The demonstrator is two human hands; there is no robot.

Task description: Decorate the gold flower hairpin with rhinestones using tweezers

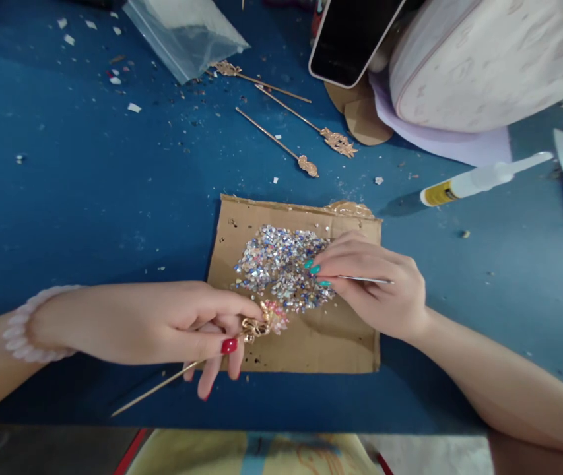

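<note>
My left hand point(162, 323) is closed on a gold hair stick point(256, 326). It pinches the ornate head over a cardboard sheet point(321, 343), and the thin pin runs down-left past my fingers. Pink stones show on the ornament's tip. My right hand point(375, 287) pinches a thin metal tool point(367, 280) with its fingertips in a pile of small iridescent rhinestones point(281, 264) on the cardboard. A white bead bracelet point(24, 323) circles my left wrist.
Three more gold hair sticks point(286, 122) lie on the blue table point(88, 198) beyond the cardboard. A glue tube point(479, 178) rests at the right. A clear plastic bag point(182, 33), a phone point(350, 39) and a pale pouch point(489, 59) sit along the far edge. Small scraps litter the far left.
</note>
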